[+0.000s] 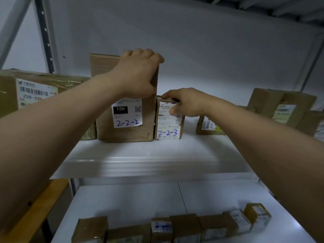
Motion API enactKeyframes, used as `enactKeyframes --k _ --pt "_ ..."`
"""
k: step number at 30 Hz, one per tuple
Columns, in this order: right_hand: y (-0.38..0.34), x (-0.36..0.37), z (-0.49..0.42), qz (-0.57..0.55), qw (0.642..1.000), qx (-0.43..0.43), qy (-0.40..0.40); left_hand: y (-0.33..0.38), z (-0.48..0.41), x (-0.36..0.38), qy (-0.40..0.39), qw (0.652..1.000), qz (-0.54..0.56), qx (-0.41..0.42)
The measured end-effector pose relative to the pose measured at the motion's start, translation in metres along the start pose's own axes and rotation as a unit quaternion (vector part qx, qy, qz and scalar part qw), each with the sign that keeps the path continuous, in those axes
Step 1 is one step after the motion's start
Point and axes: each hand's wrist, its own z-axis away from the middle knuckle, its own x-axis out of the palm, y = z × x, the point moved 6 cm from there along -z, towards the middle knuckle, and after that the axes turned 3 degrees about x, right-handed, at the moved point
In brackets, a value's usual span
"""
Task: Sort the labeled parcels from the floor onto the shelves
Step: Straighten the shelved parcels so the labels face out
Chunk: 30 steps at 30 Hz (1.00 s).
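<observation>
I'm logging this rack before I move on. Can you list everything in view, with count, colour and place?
tall box: one, brown, marked 2-2-2, middle of the upper shelf
small box: one, brown with white labels, marked 2-2-3, right beside the tall box
large box: one, brown, barcode label, upper shelf, left
other boxes: at least three, brown, upper shelf, right
little boxes: about seven, brown, in a row on the lower shelf
upper shelf: one, white
lower shelf: one, white
post: one, dark, with holes, upper left
beam: one, orange, lower left
left grip: one, curled over the tall box's top
right grip: one, pinching the small box's top
</observation>
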Motion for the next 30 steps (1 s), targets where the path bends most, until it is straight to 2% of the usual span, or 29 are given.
enactKeyframes --k 7,10,12,15,20,27,30 --pt "-0.005 -0.006 0.008 0.002 1.000 0.002 -0.020 0.004 0.002 0.001 -0.002 0.999 -0.053 -0.011" --pt "0.017 -0.031 0.017 -0.005 1.000 0.025 0.003 0.023 0.000 0.000 0.036 0.997 -0.066 0.032" --pt "0.042 -0.047 0.025 -0.015 0.998 0.059 0.021 0.044 -0.004 -0.001 0.035 0.996 -0.050 0.063" --pt "0.084 -0.055 0.037 0.008 0.993 0.113 0.017 0.078 -0.015 0.007 -0.016 0.997 -0.008 0.078" --pt "0.150 -0.046 0.056 0.094 0.984 0.152 -0.012 0.142 -0.043 0.037 -0.086 0.991 0.018 0.100" --pt "0.204 -0.034 0.071 0.159 0.980 0.115 -0.025 0.190 -0.097 0.108 -0.193 0.979 0.013 0.060" --pt "0.214 -0.027 0.069 0.137 0.987 0.087 0.000 0.188 -0.106 0.116 -0.183 0.983 -0.002 0.028"
